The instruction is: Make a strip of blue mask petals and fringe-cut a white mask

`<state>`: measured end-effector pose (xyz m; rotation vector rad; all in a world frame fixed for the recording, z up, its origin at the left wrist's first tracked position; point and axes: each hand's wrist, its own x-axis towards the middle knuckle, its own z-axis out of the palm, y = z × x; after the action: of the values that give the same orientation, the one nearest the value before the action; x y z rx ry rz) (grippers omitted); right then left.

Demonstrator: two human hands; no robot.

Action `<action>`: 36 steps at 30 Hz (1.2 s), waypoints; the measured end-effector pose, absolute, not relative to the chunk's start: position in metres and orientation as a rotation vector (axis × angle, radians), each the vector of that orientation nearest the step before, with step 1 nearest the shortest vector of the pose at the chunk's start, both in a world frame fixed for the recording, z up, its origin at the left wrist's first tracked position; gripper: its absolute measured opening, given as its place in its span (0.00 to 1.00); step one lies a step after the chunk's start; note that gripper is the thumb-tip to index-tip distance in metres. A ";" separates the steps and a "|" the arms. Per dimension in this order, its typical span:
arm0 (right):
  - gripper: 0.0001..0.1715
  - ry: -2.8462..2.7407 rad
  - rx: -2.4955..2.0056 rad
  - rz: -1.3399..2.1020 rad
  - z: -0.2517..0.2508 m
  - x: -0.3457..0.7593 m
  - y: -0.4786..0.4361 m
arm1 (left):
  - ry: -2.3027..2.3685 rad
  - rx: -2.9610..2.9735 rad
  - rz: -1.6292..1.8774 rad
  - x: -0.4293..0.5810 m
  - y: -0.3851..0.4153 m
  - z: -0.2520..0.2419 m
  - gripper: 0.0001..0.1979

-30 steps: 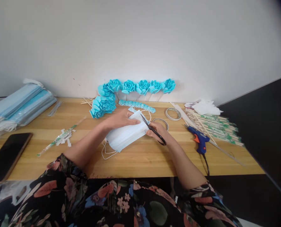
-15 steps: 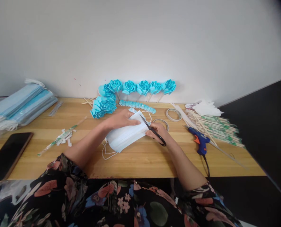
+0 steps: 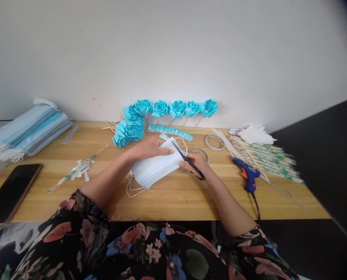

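Note:
My left hand (image 3: 150,147) grips the far edge of a white face mask (image 3: 155,169) lying over the wooden table (image 3: 173,198), with its ear loops trailing toward me. My right hand (image 3: 195,161) is closed round the black handles of scissors (image 3: 187,160), whose blades point up and left across the mask's right end. Both hands meet over the middle of the table.
Blue fabric roses (image 3: 167,108) lean on the wall, with more (image 3: 128,130) lying in front. A mask stack (image 3: 30,130) and a phone (image 3: 11,192) sit left. Tape rolls (image 3: 214,142), a blue glue gun (image 3: 247,175) and wrapped sticks (image 3: 266,157) lie right.
Hands, mask and scissors have hardly moved; the scissor blades have crept slightly further along the mask's right end. The view shifted a little.

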<state>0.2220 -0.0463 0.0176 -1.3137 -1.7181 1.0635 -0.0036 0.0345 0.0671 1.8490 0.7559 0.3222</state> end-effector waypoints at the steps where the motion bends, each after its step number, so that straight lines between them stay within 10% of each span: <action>1: 0.30 -1.717 -1.308 1.063 0.018 0.222 -0.046 | 0.759 1.846 0.317 -0.004 0.034 0.068 0.18; 36: 0.33 -1.910 -1.125 1.021 0.016 0.227 -0.045 | 0.704 1.819 0.320 -0.004 0.033 0.067 0.22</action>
<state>0.2266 -0.0446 0.0158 -1.1250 -1.9105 1.0214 -0.0036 0.0335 0.0666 1.8186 0.7036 0.3197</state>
